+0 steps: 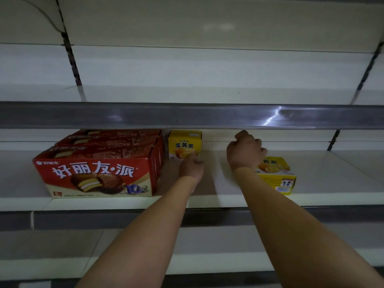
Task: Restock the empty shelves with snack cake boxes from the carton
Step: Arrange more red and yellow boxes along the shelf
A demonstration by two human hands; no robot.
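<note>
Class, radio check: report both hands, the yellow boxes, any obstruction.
Left hand touching upright yellow cardboard box. Right hand curled, resting on flat yellow box. Red boxes left; nothing blocking.

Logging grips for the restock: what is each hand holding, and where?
Left hand touches the upright yellow box at its lower front corner. Right hand is curled above the flat yellow box; any contact is hidden.

- Between the two hands, left (192, 169) and right (245, 151), a bare strip of shelf (216, 183) runs to the back.
- Left of the left hand, red boxes (99, 163) block the shelf front to back.
- Just beyond the left hand stands an upright yellow box (185, 144).
- A flat yellow box (276, 175) lies just right of the right hand; beyond it the shelf lies open.
- The upper shelf rail (187, 115) hangs low just above the right hand.
</note>
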